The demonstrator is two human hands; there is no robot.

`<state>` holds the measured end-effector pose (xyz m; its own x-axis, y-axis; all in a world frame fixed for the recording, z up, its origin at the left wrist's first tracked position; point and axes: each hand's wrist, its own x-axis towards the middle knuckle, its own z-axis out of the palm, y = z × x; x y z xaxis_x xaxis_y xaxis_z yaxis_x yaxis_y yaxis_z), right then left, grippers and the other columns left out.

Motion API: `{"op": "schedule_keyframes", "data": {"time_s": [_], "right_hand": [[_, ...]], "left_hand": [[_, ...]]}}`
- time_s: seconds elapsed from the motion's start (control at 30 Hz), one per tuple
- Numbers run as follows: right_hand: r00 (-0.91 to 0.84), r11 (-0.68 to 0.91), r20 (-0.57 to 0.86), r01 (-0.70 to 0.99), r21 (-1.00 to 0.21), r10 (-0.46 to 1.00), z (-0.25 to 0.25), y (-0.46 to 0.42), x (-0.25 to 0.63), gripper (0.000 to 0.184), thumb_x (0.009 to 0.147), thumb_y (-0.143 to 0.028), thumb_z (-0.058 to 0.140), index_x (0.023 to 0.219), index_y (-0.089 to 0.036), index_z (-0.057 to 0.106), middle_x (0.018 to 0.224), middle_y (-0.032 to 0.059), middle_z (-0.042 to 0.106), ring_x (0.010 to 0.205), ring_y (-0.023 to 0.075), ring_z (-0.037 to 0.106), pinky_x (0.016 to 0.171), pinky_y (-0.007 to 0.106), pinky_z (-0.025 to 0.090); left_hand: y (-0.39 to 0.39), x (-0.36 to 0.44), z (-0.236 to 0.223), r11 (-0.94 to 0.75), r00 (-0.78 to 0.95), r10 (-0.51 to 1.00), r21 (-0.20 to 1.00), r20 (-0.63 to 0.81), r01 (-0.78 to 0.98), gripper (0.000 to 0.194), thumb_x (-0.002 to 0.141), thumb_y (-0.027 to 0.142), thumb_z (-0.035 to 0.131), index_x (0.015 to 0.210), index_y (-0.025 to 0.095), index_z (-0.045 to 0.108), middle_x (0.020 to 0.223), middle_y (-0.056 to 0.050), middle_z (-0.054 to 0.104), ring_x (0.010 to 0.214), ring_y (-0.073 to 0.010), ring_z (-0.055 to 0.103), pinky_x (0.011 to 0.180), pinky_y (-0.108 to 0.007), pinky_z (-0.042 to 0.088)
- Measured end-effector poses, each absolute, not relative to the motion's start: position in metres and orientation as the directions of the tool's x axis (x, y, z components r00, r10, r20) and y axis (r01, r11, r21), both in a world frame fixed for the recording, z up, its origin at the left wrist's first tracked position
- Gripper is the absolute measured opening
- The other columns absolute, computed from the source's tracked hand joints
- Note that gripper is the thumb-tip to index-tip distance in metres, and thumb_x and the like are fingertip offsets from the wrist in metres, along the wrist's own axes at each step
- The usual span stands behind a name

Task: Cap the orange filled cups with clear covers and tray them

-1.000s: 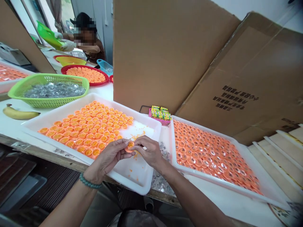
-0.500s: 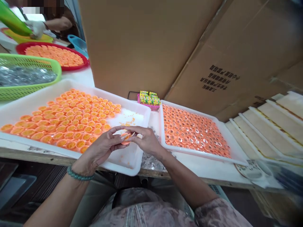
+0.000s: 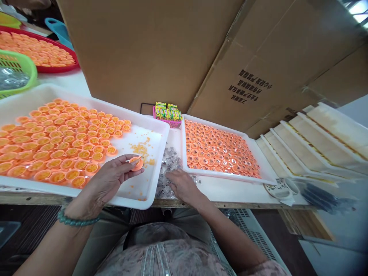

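My left hand (image 3: 116,171) is closed on a small orange plastic cup (image 3: 136,163), pinched between thumb and fingers above the left white tray (image 3: 135,191). That tray holds rows of like orange cups (image 3: 69,142) with yellow-orange contents, and loose yellow bits (image 3: 142,149) lie scattered on its floor. Between the two trays is a pile of small clear plastic pieces (image 3: 169,159). My right hand (image 3: 182,186) reaches into it with curled fingers; their tips are partly hidden, and what they pinch cannot be made out.
The right white tray (image 3: 230,177) holds many orange pieces with shiny clear tops. Behind the trays stand a pink basket (image 3: 174,124) of yellow-green packets and a large cardboard sheet (image 3: 149,57). Stacked white trays (image 3: 304,149) lean at right. A green basket (image 3: 33,73) and red tray (image 3: 59,69) sit left.
My hands were together at one orange cup; now they are apart. My left hand keeps a cup, while my right has moved down to the clear pieces. The view has swung right.
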<state>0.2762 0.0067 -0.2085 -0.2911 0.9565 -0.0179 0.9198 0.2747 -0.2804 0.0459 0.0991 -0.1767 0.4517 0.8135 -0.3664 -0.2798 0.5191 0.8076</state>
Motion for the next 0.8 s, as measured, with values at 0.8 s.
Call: {"op": "schedule_keyframes", "data": {"time_s": [0.8], "right_hand": [[-0.113, 0.115, 0.030, 0.990, -0.076, 0.993, -0.221, 0.052, 0.260, 0.032, 0.079, -0.006, 0.050, 0.109, -0.017, 0.056, 0.100, 0.0096, 0.057, 0.096, 0.0225, 0.051, 0.078, 0.031, 0.042]], "left_hand": [[0.108, 0.041, -0.184, 0.449, 0.303, 0.880, 0.848, -0.364, -0.283, 0.027, 0.063, 0.029, 0.078, 0.084, 0.016, 0.068, 0.087, -0.003, 0.066, 0.079, -0.0150, 0.063, 0.073, -0.021, 0.054]]}}
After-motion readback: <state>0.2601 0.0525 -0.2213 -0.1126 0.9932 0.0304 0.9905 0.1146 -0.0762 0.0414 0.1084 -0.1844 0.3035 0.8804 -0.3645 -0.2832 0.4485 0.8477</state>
